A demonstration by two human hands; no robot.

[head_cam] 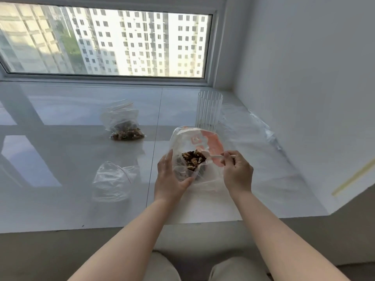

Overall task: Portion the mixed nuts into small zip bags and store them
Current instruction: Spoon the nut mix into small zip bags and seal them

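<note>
A big clear plastic bag [189, 138] with an orange print stands open on the white sill, with mixed nuts [193, 160] showing inside it. My left hand [171, 178] holds the bag's near left side, thumb curled against the plastic. My right hand [236, 171] pinches the handle of a small white spoon [216, 157] whose tip reaches into the nuts. A small zip bag with nuts [126, 126] lies further back on the left. An empty small zip bag [113, 179] with a red seal line sits open to the left of my left hand.
A clear ribbed jar [209, 110] stands just behind the big bag. Crumpled clear plastic [261, 128] lies along the right wall. The white glossy sill [60, 159] runs under a wide window; its front edge is near my knees.
</note>
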